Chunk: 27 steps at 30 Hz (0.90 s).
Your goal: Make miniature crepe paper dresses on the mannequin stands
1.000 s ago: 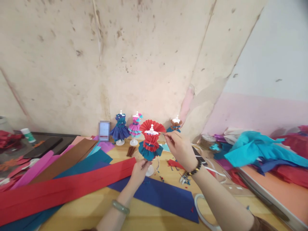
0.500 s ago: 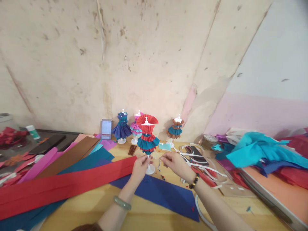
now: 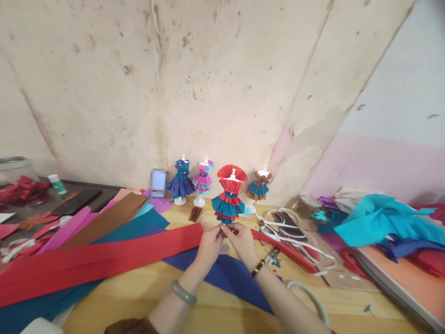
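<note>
A small white dress-form stand (image 3: 224, 247) wears a red and teal ruffled paper dress (image 3: 229, 199) with a fanned red collar. It leans slightly to the right. My left hand (image 3: 210, 243) pinches the stem just under the hem. Beside it, my right hand (image 3: 243, 241) is closed, its thumb and fingertips meeting those of the left at the stem. Whatever the right fingers hold is hidden. Under both wrists lies a dark blue crepe paper strip (image 3: 232, 283), and a long red crepe paper strip (image 3: 139, 253) stretches leftward.
Behind stand a blue dress form (image 3: 181, 181), a pink one (image 3: 202, 181) and a brown-teal one (image 3: 257, 188). White cords (image 3: 288, 236), small scissors (image 3: 273, 255) and a tape ring (image 3: 313, 297) lie right. Turquoise crepe paper (image 3: 378, 220) is piled farther right; a glue stick (image 3: 57, 184) stands left.
My right hand has moved left to meet my left hand under the dress. The dress form has tipped from leftward to rightward. A beaded strand below the right hand is no longer visible.
</note>
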### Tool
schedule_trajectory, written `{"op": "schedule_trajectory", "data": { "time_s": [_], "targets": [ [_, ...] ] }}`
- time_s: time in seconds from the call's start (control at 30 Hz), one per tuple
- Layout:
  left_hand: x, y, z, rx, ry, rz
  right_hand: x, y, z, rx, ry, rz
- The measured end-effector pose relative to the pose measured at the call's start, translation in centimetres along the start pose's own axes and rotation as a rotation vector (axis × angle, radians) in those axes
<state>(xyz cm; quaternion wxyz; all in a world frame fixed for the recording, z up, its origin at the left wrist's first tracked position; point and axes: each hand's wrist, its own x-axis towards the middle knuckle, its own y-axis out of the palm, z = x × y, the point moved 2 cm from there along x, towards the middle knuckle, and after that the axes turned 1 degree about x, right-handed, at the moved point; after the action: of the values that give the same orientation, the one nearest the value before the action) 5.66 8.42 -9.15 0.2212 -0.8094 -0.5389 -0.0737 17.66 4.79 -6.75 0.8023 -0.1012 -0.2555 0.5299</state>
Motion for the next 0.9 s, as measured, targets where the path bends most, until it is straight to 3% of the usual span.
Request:
{"op": "schedule_trajectory", "data": {
  "time_s": [0.37, 0.5, 0.7, 0.9],
  "targets": [
    [0.1, 0.3, -0.2, -0.068, 0.020, 0.052, 0.5, -0.6, -0.3, 0.153, 0.042, 0.057],
    [0.0, 0.8, 0.0, 0.018, 0.053, 0.024, 1.5, -1.3, -0.2, 0.211, 0.035, 0.034],
    [-0.2, 0.9, 1.3, 0.122, 0.072, -0.134, 5.9, -2.8, -1.7, 0.236, 0.058, -0.071],
    [-0.9, 2.0, 2.8, 0.144, -0.017, -0.016, 11.6, -2.6, -4.2, 0.202, 0.112, -0.101]
  ]
}}
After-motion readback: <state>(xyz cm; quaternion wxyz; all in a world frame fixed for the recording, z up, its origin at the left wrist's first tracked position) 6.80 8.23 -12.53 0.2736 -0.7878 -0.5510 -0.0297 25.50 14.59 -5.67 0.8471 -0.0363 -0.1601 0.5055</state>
